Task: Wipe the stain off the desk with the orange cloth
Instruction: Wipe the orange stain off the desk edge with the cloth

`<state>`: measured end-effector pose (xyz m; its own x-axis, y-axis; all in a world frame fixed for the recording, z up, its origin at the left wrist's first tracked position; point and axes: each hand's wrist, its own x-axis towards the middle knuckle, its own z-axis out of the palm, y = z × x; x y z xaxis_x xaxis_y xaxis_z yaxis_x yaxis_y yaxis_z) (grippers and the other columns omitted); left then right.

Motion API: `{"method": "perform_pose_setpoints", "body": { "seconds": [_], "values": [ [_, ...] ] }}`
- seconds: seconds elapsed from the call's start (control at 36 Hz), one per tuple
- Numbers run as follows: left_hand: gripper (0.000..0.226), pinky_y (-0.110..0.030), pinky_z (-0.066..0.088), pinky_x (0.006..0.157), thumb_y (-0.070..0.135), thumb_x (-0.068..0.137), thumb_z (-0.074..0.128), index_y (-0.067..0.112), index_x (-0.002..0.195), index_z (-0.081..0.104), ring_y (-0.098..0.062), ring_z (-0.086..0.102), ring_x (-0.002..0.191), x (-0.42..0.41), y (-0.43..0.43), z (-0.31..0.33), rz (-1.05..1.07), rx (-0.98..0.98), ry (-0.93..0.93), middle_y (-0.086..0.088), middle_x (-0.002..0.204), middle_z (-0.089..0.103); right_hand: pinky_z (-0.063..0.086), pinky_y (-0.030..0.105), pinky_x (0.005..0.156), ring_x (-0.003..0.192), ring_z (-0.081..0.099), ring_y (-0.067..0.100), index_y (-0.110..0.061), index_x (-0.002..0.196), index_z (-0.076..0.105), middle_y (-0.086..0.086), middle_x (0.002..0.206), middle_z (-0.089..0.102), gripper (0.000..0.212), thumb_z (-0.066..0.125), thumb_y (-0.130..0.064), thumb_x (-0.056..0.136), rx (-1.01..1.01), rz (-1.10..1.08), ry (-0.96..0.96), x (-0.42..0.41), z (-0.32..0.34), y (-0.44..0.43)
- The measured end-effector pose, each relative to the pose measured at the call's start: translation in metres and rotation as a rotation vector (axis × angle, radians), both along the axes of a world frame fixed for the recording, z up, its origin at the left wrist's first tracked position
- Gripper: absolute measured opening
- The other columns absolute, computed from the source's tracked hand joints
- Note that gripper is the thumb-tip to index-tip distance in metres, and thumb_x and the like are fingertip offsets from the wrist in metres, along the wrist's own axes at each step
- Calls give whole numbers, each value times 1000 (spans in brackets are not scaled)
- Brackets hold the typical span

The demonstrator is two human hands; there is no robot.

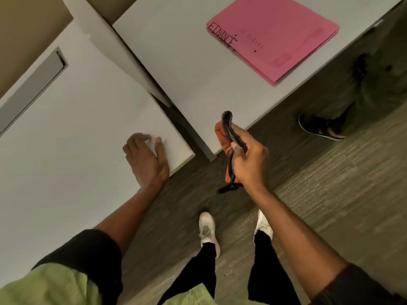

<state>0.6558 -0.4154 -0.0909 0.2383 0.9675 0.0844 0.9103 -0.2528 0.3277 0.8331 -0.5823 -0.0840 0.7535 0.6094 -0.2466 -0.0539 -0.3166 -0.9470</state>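
My right hand is closed around the orange cloth, which has a dark edge and hangs bunched in the air just off the near corner of the right desk. My left hand rests flat, fingers spread, on the near right corner of the left desk. I can make out no stain on either grey desk top; only a tiny dark speck shows on the right desk.
A stack of pink folders marked FINANCE lies at the far side of the right desk. A grey divider panel runs between the desks. Another person's dark shoe stands on the carpet at right. My white shoes are below.
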Motion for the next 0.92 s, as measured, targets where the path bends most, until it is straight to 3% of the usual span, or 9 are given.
{"method": "perform_pose_setpoints", "body": {
  "seconds": [0.11, 0.17, 0.19, 0.28, 0.33, 0.44, 0.61, 0.72, 0.92],
  "values": [
    [48, -39, 35, 112, 50, 107, 48, 12, 136, 52, -29, 44, 136, 5, 3, -7, 39, 28, 54, -8, 146, 50, 55, 10, 93, 111, 61, -9, -23, 145, 60, -12, 127, 69, 53, 57, 4, 101, 17, 196, 19, 11, 8, 19],
    [48, -36, 34, 109, 50, 107, 48, 12, 137, 52, -29, 44, 134, 5, 3, -9, 36, 43, 77, -9, 145, 49, 50, 1, 87, 112, 62, -9, -23, 146, 60, -17, 123, 68, 55, 57, 6, 99, 45, 297, 11, 1, 8, 28],
    [48, -35, 33, 108, 49, 107, 47, 12, 136, 51, -29, 43, 133, 5, 3, -9, 36, 45, 86, -8, 145, 48, 53, 6, 91, 118, 64, 0, -24, 147, 59, -10, 129, 70, 57, 59, 6, 98, 46, 336, -16, -8, 6, 32],
    [47, -38, 35, 108, 48, 106, 46, 11, 135, 51, -29, 43, 134, 4, 3, -11, 29, 40, 87, -9, 145, 47, 64, 40, 95, 120, 70, 20, -27, 147, 56, 3, 135, 71, 63, 63, 7, 95, 71, 389, -70, -37, -5, 35],
    [45, -42, 38, 109, 46, 107, 47, 11, 135, 52, -29, 43, 134, 3, 3, -12, 29, 43, 85, -9, 146, 47, 64, 45, 92, 120, 71, 21, -28, 146, 55, 3, 136, 70, 63, 63, 7, 95, 88, 344, -60, -46, -10, 32],
    [42, -46, 41, 111, 42, 108, 49, 12, 137, 50, -30, 43, 136, 2, 3, -14, 30, 39, 91, -8, 148, 45, 64, 39, 95, 126, 68, 19, -19, 146, 58, 5, 140, 69, 56, 63, 5, 96, 113, 336, -129, -48, -17, 32],
    [41, -43, 39, 112, 37, 108, 47, 10, 139, 52, -29, 42, 138, 2, 1, -14, 20, 48, 101, -9, 150, 46, 58, 27, 104, 119, 72, 7, -14, 138, 66, -4, 126, 77, 44, 63, 2, 98, 141, 453, -137, -18, -17, 103],
    [37, -44, 39, 111, 31, 108, 46, 10, 137, 53, -30, 42, 138, 1, 1, -15, 12, 60, 98, -9, 149, 47, 56, 28, 105, 116, 73, 15, -10, 134, 70, 1, 122, 78, 41, 65, 3, 95, 134, 476, -128, -4, -10, 151],
    [37, -39, 35, 110, 28, 108, 44, 9, 138, 53, -30, 42, 137, -1, 1, -15, -5, 60, 86, -11, 149, 47, 50, 11, 96, 116, 71, 14, -22, 140, 65, 0, 127, 76, 48, 69, -4, 96, 46, 466, -159, -16, -10, 95]
  ]
}}
